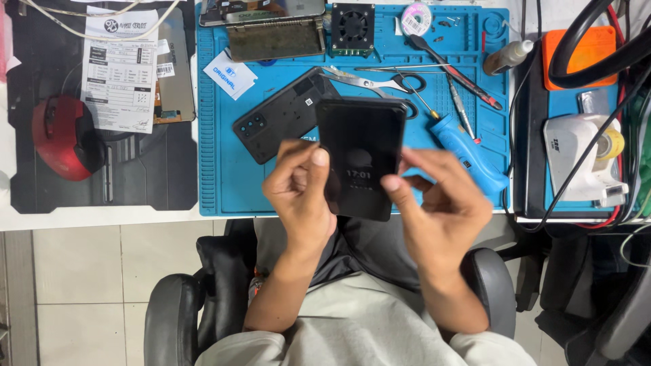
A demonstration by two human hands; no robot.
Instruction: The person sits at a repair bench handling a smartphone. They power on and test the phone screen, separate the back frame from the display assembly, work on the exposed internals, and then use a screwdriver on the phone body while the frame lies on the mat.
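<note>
A broad blue silicone repair mat (224,176) covers the middle of the white bench; to its left lies a dark rectangular mat (102,176) bearing a red rounded tool (57,135), a printed paper sheet (119,68) and a bare phone display panel (175,68); at the far right a white heat-gun station (576,159) sits among black cables.

Above the near edge of the blue mat, the black glass-fronted smartphone (359,157) is held upright and slightly tilted, screen toward the camera and showing a dim clock; it is off the mat, between both hands. The left hand (298,193) closes on its left edge, thumb laid on the front glass and fingers curled behind; the right hand (441,203) pinches the lower right edge, thumb tip on the glass, the other fingers loosely bent behind.

Just behind the phone, a black plastic back cover with camera cut-outs (281,115) rests diagonally on the mat; a small black cooling fan (352,28) stands at the far edge; steel scissors-like pliers (380,83) lie beside a blue-handled screwdriver (468,152), and a small white label card (229,74) lies near the cover.

Judging from the grip, the phone is being checked or pressed along its edges; doing that well probably means keeping the thumbs near the frame rather than mid-screen, pressing evenly on both sides, and keeping the phone over the mat in case it slips.
</note>
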